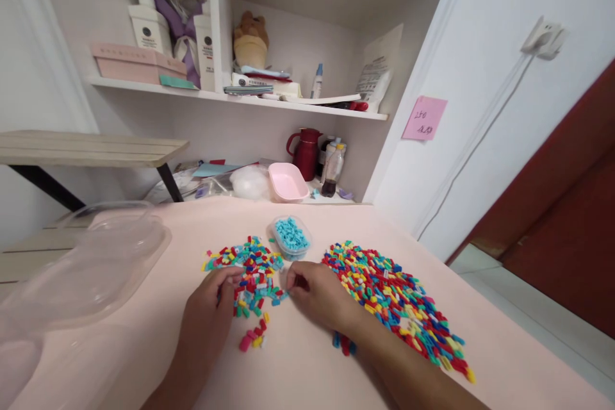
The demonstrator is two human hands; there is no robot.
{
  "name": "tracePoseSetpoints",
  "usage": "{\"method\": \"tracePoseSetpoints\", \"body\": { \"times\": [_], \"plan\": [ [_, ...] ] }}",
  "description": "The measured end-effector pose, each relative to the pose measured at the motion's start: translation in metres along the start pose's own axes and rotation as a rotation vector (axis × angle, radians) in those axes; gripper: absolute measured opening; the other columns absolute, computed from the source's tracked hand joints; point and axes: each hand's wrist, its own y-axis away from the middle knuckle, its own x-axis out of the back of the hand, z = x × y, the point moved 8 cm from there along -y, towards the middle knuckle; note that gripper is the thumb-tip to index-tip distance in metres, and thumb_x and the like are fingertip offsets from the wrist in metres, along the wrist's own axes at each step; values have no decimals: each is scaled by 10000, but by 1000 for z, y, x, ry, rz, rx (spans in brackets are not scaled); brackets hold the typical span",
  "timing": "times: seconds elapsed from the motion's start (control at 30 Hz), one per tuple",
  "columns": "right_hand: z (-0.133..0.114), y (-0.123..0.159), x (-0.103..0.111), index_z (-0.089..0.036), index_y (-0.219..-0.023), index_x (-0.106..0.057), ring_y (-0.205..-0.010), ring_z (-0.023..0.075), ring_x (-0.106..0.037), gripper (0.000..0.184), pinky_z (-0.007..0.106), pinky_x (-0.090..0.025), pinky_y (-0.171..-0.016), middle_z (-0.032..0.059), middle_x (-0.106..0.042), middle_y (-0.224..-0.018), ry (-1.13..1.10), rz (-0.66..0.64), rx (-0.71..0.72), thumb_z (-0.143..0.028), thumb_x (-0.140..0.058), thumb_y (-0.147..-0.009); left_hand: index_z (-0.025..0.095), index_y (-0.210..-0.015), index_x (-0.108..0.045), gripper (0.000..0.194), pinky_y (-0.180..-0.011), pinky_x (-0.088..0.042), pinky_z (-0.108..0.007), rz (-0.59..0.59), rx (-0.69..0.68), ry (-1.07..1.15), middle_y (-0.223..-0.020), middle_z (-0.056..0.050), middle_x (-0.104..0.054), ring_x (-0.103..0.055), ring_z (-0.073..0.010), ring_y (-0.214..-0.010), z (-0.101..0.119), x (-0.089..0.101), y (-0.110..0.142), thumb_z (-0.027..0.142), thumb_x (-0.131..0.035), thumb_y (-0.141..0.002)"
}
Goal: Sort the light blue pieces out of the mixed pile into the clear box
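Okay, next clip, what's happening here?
A person is working with small colored pieces on a pink surface. The left hand is at the left side of the smaller pile, the right hand at its right edge; whether either grips a piece is unclear. Just beyond, a clear tub holds light blue pieces. A larger mixed pile lies to the right.

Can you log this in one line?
left hand: at smaller pile; right hand: near tub; tub: blue pieces; larger pile: right; grips: unclear

multicoloured pieces [379, 288] (pale pink table [302, 371])
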Motion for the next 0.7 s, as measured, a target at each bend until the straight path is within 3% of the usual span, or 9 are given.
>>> {"method": "tracePoseSetpoints", "body": {
  "times": [0.2, 0.3, 0.43, 0.53, 0.6, 0.7],
  "plan": [
    [-1, 0, 2, -195, -806, -663, -672, 116, -587, 175, 188, -410, -616, -18, -687, -760, -116, -26, -25, -109, -513, -778, 231, -985, -679, 348, -715, -540, -296, -15, 6, 4, -899, -31, -747, -710, -195, -826, -1, -3, 1, 390, -410, -832],
    [-4, 2, 10, -226, -871, -708, -768, 134, -616, 183, 212, -417, -690, -5, -713, -891, 13, -77, -31, -166, -552, -796, 233, -984, -679, 341, -697, -541, -288, -20, 14, 10, -899, -28, -745, -710, -187, -808, 0, -3, 3, 376, -407, -837],
    [-8, 9, 11, -263, -876, -721, -743, 143, -607, 151, 224, -380, -636, -11, -689, -892, 228, -225, -44, -285, -690, -731, 245, -968, -684, 322, -714, -539, -291, -11, 19, -10, -894, -17, -748, -708, -185, -812, 2, -2, 4, 360, -413, -836],
    [-12, 11, 9, -256, -808, -711, -747, 144, -604, 101, 227, -365, -623, -13, -675, -891, 335, -253, -27, -222, -686, -716, 249, -955, -687, 316, -728, -540, -297, -9, 15, -25, -892, -15, -750, -708, -190, -821, 2, -2, 4, 366, -420, -834],
    [-17, 9, 11, -244, -779, -694, -731, 139, -603, 97, 229, -377, -628, -13, -669, -858, 323, -196, 7, -170, -641, -747, 240, -971, -685, 334, -719, -546, -302, -8, 11, -8, -894, -23, -752, -711, -193, -810, 1, -3, 3, 380, -414, -837],
    [-22, 3, 31, -242, -900, -680, -752, 136, -610, 143, 236, -432, -700, 6, -664, -893, 167, 56, 94, -173, -571, -837, 227, -976, -687, 350, -699, -554, -306, -1, 6, 10, -878, -31, -755, -715, -200, -793, 1, -2, 1, 392, -416, -829]
  ]
}}
